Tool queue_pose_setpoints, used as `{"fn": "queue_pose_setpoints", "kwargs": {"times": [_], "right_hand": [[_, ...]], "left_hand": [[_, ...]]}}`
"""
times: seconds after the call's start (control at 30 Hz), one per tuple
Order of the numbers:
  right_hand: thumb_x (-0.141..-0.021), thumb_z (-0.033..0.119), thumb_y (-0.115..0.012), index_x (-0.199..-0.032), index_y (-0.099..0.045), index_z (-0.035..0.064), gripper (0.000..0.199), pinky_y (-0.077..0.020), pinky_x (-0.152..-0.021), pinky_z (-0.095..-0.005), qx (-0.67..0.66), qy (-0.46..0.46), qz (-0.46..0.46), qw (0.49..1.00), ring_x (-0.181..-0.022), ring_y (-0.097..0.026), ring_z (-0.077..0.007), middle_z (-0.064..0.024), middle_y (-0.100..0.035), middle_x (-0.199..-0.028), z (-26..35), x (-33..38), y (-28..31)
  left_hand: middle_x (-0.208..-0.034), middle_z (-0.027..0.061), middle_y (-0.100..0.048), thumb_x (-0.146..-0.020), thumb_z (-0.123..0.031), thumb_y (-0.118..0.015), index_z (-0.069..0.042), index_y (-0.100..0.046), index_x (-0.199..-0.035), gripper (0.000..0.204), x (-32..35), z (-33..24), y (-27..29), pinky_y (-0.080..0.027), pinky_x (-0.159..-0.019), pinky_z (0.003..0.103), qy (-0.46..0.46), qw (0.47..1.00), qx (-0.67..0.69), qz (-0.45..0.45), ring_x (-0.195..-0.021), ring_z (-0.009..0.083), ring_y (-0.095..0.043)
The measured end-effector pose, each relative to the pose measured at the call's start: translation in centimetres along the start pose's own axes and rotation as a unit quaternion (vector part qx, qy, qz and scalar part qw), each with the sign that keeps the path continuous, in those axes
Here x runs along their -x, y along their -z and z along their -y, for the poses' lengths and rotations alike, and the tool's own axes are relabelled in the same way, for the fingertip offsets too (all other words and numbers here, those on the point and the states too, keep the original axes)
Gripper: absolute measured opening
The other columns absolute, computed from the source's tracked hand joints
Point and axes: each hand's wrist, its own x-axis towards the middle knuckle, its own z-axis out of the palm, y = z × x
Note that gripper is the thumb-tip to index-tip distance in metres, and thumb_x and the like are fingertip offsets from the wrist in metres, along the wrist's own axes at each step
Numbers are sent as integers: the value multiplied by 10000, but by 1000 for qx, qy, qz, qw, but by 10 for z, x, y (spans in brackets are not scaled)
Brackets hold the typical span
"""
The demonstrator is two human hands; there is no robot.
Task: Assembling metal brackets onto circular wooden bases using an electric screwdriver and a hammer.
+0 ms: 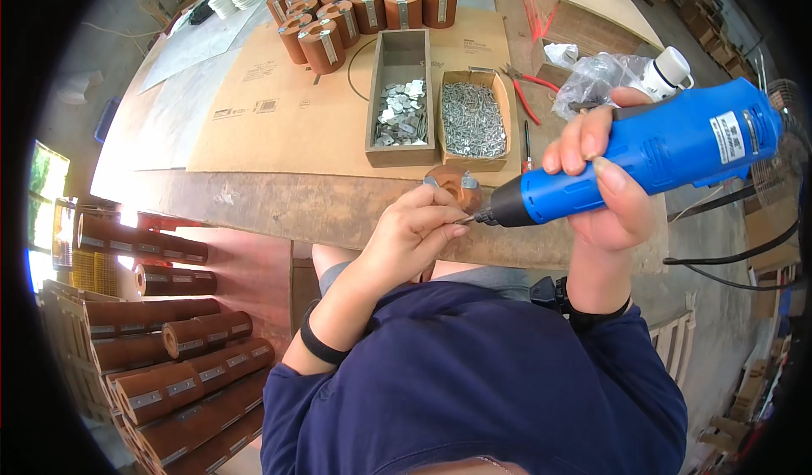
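My right hand is wrapped around a blue electric drill, which lies sideways with its black chuck pointing left. At the chuck's tip, my left hand pinches its fingers together by the thin bit; any small part between them is too hidden to name. Just behind the left fingers, at the table's near edge, sits a brown cylinder piece with metal plates on it, partly covered by the hand. Beyond it stand a long grey tray of small metal plates and an open carton filled with screws.
Several brown cylinders with metal strips stand at the table's back. Red-handled pliers, a screwdriver, a plastic bag and a white cup lie to the right. Longer brown cylinders are stacked at lower left. Black cables hang at right.
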Motion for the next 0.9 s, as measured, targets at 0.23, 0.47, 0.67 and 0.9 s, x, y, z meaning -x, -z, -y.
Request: {"fn": "queue_pose_setpoints", "kwargs": {"times": [0.23, 0.47, 0.67, 0.9], "right_hand": [[-656, -61, -577, -1115, -361, -7, 510, -467, -636, -294, 129, -34, -43, 990, -678, -552, -149, -69, -542, -758, -14, -3, -12], [-645, -56, -601, -1071, -394, -30, 474, -444, -590, -241, 178, -23, -29, 983, -669, -536, -108, -62, -542, -745, -32, -3, -14], [-661, -67, -581, -1103, -370, -4, 494, -448, -625, -268, 211, -42, -4, 976, -696, -543, -133, -61, -532, -765, -32, -3, -16], [-660, -64, -579, -1119, -356, 26, 519, -455, -679, -295, 252, -48, 38, 966, -734, -553, -152, -56, -528, -770, -36, -3, -16]], "left_hand": [[-968, 76, -549, -645, -21, -657, -9, -608, -825, 186, -1, 14, -15, -388, -780, 347, -78, 975, -194, -78, -910, 249, -472], [-1261, 133, -368, -635, -108, -637, -41, -572, -1013, 389, 10, 17, -22, -224, -939, 484, -41, 966, -252, -43, -1155, 364, -299], [-1285, 154, -343, -658, -168, -650, -52, -570, -1041, 408, 10, 27, -22, -229, -941, 498, -52, 967, -245, -48, -1157, 392, -281], [-1274, 155, -351, -645, -210, -665, -68, -584, -1029, 418, 9, 31, -23, -224, -942, 500, -46, 963, -263, -42, -1162, 396, -277]]}}
